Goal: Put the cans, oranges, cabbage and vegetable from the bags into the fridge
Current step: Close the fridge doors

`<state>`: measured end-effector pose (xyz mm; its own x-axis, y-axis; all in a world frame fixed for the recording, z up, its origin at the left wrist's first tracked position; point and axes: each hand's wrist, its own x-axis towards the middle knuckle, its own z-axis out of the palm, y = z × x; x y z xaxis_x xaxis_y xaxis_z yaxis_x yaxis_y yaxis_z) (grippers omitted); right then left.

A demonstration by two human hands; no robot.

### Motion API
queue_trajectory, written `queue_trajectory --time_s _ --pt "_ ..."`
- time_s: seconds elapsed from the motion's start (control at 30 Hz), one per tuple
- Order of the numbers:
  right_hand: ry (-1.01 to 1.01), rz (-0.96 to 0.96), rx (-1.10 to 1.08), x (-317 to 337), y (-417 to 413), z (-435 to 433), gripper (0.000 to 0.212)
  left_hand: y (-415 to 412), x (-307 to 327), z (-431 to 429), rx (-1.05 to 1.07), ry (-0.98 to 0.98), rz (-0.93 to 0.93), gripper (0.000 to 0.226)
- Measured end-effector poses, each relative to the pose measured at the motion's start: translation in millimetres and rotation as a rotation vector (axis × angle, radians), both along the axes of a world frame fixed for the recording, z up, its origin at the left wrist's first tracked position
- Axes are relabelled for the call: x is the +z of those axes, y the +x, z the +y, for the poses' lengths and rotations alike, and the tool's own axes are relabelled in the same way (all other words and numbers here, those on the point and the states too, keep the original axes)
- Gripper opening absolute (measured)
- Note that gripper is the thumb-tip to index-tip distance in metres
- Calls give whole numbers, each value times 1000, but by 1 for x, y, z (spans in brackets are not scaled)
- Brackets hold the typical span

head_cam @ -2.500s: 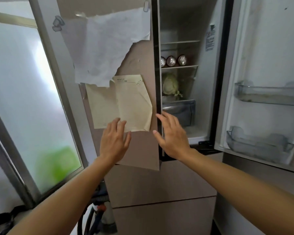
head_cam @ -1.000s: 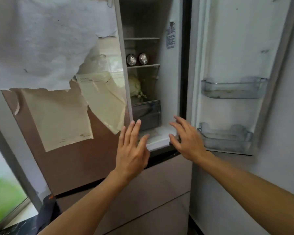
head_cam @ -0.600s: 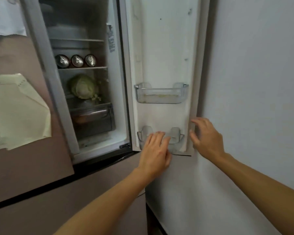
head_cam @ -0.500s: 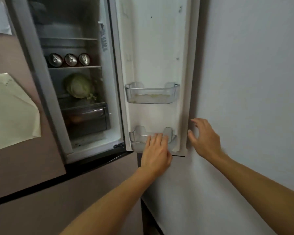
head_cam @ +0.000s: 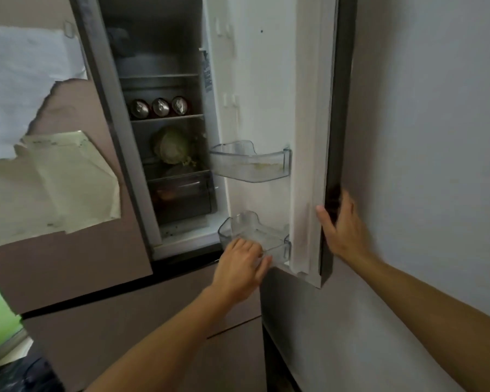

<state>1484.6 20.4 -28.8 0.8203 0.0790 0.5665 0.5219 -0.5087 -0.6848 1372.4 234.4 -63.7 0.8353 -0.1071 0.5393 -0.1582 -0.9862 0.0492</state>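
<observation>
The fridge's right door (head_cam: pixel 266 80) stands partly open. Three cans (head_cam: pixel 159 106) lie side by side on a shelf inside, ends facing me. A pale green cabbage (head_cam: pixel 171 146) rests on the shelf below them, above a clear drawer (head_cam: pixel 181 193) with something orange inside. My left hand (head_cam: pixel 239 268) presses flat against the lower door bin (head_cam: pixel 272 236), holding nothing. My right hand (head_cam: pixel 341 229) lies with fingers spread on the outer edge of that door, fingertips behind it.
The left fridge door (head_cam: pixel 68 222) is closed and carries torn white paper (head_cam: pixel 17 89) and a yellowed sheet (head_cam: pixel 65 182). An upper door bin (head_cam: pixel 249 165) is clear plastic. A grey wall (head_cam: pixel 436 137) stands close on the right. Lower fridge drawers (head_cam: pixel 153 321) sit beneath.
My view and both hands moved from the left door to the right door. The right hand reached the door's outer edge and the door has swung somewhat inward.
</observation>
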Motion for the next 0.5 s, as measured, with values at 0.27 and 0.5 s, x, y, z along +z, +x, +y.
queue_trajectory --time_s 0.27,0.5 --pt "93 -98 47 -17 -90 89 98 -65 13 90 81 4 157 52" --pt "-128 -205 95 -20 -140 143 82 -105 10 150 164 11 180 42"
